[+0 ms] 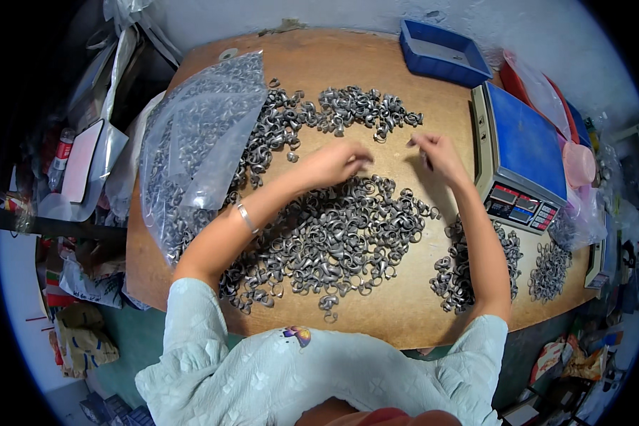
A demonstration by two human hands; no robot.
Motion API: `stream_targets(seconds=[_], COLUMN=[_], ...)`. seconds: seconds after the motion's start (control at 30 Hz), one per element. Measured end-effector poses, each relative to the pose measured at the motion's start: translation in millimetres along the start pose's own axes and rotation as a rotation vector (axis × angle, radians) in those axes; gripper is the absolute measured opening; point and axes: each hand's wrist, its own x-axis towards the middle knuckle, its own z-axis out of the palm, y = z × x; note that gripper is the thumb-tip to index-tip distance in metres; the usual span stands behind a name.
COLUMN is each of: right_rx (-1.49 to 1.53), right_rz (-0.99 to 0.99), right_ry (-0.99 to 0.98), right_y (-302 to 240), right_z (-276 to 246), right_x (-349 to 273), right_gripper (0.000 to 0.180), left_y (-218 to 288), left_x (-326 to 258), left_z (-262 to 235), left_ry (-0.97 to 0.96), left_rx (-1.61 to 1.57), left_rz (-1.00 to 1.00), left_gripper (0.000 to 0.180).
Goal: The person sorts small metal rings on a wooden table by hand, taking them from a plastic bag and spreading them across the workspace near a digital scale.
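A wide heap of grey metal rings (pixel 334 234) covers the middle of the wooden table, under my left forearm. My left hand (pixel 342 163) is just above the heap's far edge, its fingers curled in; blur hides whatever they hold. To its right, my right hand (pixel 439 156) hovers over bare wood with its fingers drawn together. Something small and dark shows at those fingertips, too unclear to name. Beyond both hands lies a second ring pile (pixel 362 110). Another group of rings (pixel 454 273) is partly hidden beneath my right forearm.
A large clear plastic bag (pixel 206 121) full of rings lies on the left. On the right stands a digital scale (pixel 522 149) with a blue top, and a blue tray (pixel 444 53) is at the back. More small rings (pixel 549 270) lie near the right edge.
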Motion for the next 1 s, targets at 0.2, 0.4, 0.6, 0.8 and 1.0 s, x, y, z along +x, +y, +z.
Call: stream_targets(seconds=[0.2,0.4,0.6,0.8,1.0], right_rx=[-0.509,-0.283,-0.223,-0.39,-0.456], right_rz=[-0.407,-0.32,0.042,-0.414,-0.319], right_ry=[0.491,-0.007,-0.196,0.102,-0.1], right_y=[24.7,16.5,-0.8,6.4,-0.5], right_z=[7.2,23.4,-7.7,21.2,22.1], right_x=[70.0,6.2,-35.3,-11.4,-13.3], right_gripper=[0.018,0.018,0.019,0.03,0.023], left_y=[-21.6,-16.9,-30.6,-27.8,-37.5], left_x=[76.0,32.8,-16.3,9.6,48.3], left_z=[27.9,31.5,22.7,29.4,27.8], left_ry=[0.555,0.143,0.173,0.507,0.378], left_rx=[0.628,0.616,0.52,0.33,0.426], left_rz=[0.478,0.251,0.306,0.225,0.282], left_gripper=[0.03,0.018,0.02,0.039,0.028])
